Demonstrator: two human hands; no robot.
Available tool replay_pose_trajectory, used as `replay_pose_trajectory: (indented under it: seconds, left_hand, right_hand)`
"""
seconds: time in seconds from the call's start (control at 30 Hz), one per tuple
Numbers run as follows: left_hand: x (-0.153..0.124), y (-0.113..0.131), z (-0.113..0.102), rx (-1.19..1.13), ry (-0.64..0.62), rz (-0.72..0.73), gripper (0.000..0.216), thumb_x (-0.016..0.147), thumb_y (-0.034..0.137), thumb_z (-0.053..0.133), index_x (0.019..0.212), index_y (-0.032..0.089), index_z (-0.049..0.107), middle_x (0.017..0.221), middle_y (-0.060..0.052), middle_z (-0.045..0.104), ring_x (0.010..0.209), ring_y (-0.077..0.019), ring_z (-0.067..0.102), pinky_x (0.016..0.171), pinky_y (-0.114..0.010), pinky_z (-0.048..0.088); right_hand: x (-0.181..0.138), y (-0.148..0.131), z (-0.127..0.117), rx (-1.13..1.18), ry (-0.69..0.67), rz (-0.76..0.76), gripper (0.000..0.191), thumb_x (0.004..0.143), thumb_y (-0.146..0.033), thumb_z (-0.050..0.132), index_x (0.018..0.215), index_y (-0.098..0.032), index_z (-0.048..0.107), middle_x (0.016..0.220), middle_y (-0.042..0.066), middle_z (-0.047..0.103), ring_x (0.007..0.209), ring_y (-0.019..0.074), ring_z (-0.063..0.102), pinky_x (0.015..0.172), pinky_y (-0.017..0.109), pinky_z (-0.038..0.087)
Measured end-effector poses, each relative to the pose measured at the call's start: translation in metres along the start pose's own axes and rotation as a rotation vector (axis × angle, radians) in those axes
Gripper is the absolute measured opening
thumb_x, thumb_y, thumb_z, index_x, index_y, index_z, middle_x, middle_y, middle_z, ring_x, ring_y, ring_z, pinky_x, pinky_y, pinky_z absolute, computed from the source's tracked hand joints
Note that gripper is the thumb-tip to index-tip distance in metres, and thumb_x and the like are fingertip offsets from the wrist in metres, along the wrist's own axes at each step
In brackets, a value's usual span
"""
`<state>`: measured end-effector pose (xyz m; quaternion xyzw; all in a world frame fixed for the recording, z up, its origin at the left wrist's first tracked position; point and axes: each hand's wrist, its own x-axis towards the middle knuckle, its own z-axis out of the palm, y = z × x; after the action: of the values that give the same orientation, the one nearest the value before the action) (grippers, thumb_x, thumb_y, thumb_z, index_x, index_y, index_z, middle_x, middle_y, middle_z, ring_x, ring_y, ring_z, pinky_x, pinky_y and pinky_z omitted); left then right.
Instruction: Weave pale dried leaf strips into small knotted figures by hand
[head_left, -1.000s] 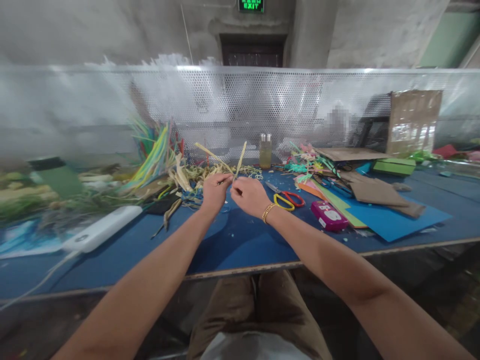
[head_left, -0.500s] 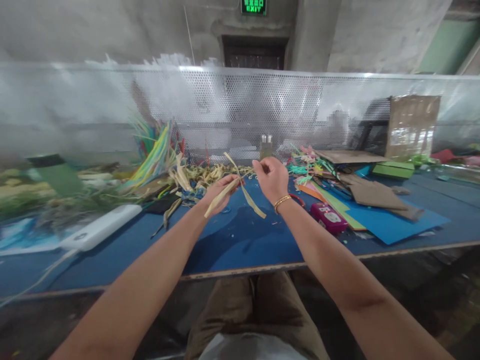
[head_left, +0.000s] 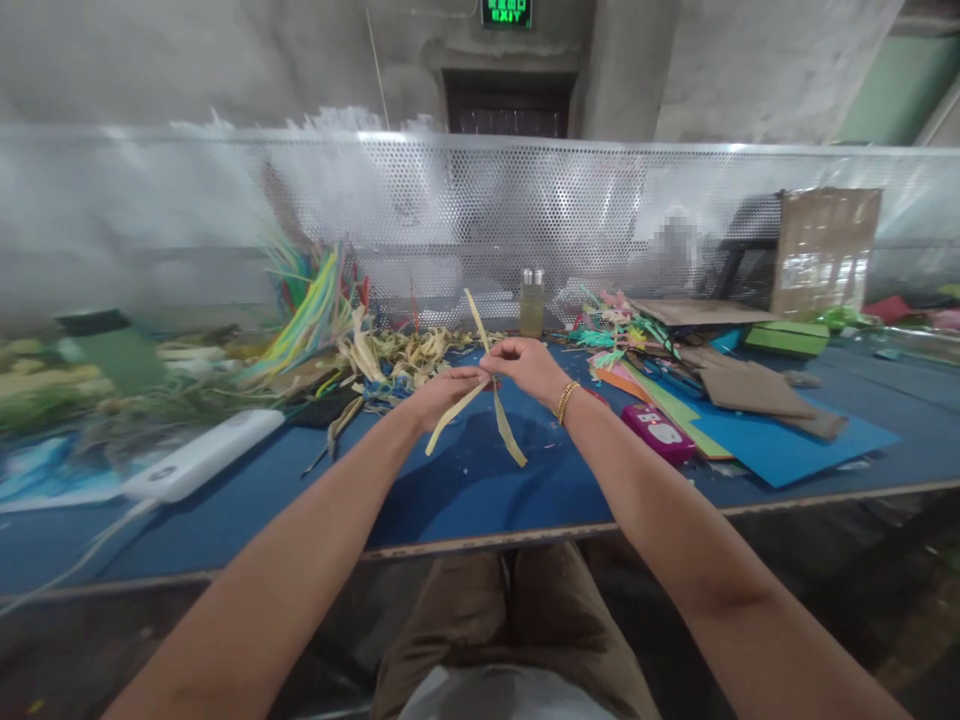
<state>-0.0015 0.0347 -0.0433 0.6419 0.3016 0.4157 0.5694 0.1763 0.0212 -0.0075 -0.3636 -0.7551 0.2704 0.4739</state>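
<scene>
Pale yellow flat strips [head_left: 508, 432], like dried husk or leaf, cross between my hands above the blue table. One end sticks up, and two ends hang down and apart. My left hand [head_left: 452, 392] is closed on the strips at their crossing. My right hand [head_left: 526, 366], a gold bracelet at its wrist, pinches at the same crossing, its fingertips meeting the left ones. The exact grip of the fingertips is partly hidden. Behind my left hand lies a heap of similar dry husk strips [head_left: 420, 350].
A white power strip [head_left: 202, 456] with its cord lies left. Bundled coloured stems [head_left: 315, 310] stand behind it. A clear bottle [head_left: 532, 305] stands at the back, before a perforated metal screen [head_left: 480, 220]. Right are a magenta box [head_left: 657, 434], blue card [head_left: 780, 450] and cardboard pieces [head_left: 750, 385].
My right hand has come down and left to meet my left hand at the crossing. The upper strip end stands more upright, and the hanging ends have swung slightly.
</scene>
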Motion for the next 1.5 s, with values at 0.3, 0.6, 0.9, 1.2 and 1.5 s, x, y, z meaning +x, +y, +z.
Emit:
replay_pose_trajectory:
  seconds: [0.3, 0.6, 0.9, 1.2, 1.5]
  left_hand:
    - [-0.001, 0.002, 0.004, -0.067, -0.028, -0.047, 0.02, 0.07, 0.036, 0.068, 0.079, 0.018, 0.07, 0.087, -0.01, 0.068, 0.082, -0.02, 0.062, 0.073, -0.031, 0.048]
    - [-0.005, 0.009, 0.002, -0.076, -0.07, -0.101, 0.012, 0.062, 0.023, 0.074, 0.064, 0.015, 0.066, 0.074, -0.004, 0.065, 0.076, -0.0154, 0.06, 0.078, -0.028, 0.044]
    - [-0.01, 0.015, 0.007, 0.003, -0.021, -0.068, 0.014, 0.058, 0.025, 0.076, 0.063, 0.016, 0.068, 0.072, -0.004, 0.066, 0.076, -0.0173, 0.059, 0.076, -0.029, 0.042]
    - [-0.008, 0.015, 0.002, -0.023, 0.09, 0.063, 0.025, 0.062, 0.034, 0.077, 0.08, 0.017, 0.072, 0.082, -0.005, 0.068, 0.081, -0.017, 0.058, 0.076, -0.03, 0.042]
    - [-0.001, 0.014, 0.001, 0.047, 0.193, 0.142, 0.027, 0.063, 0.036, 0.076, 0.084, 0.021, 0.074, 0.087, -0.004, 0.069, 0.086, -0.0193, 0.059, 0.083, -0.033, 0.042]
  right_hand:
    - [-0.005, -0.008, 0.006, 0.209, -0.074, -0.008, 0.03, 0.072, -0.047, 0.065, 0.065, -0.018, 0.063, 0.062, 0.0, 0.062, 0.053, 0.0102, 0.054, 0.055, 0.025, 0.046]
    - [-0.007, -0.01, 0.012, 0.096, -0.014, -0.063, 0.028, 0.073, -0.042, 0.067, 0.061, -0.017, 0.062, 0.064, 0.0, 0.058, 0.055, 0.0091, 0.053, 0.054, 0.023, 0.046]
    - [-0.007, -0.006, 0.017, 0.125, -0.04, -0.076, 0.025, 0.076, -0.04, 0.064, 0.064, -0.018, 0.06, 0.064, 0.0, 0.059, 0.053, 0.0112, 0.054, 0.056, 0.027, 0.046]
    - [0.002, -0.002, 0.0, -0.048, 0.393, 0.055, 0.042, 0.074, -0.059, 0.058, 0.075, -0.017, 0.064, 0.078, 0.004, 0.062, 0.073, 0.0151, 0.054, 0.071, 0.03, 0.041]
    - [0.001, 0.001, 0.009, 0.178, 0.26, 0.191, 0.039, 0.063, -0.054, 0.068, 0.063, -0.015, 0.062, 0.058, -0.002, 0.052, 0.056, 0.0093, 0.042, 0.057, 0.026, 0.034]
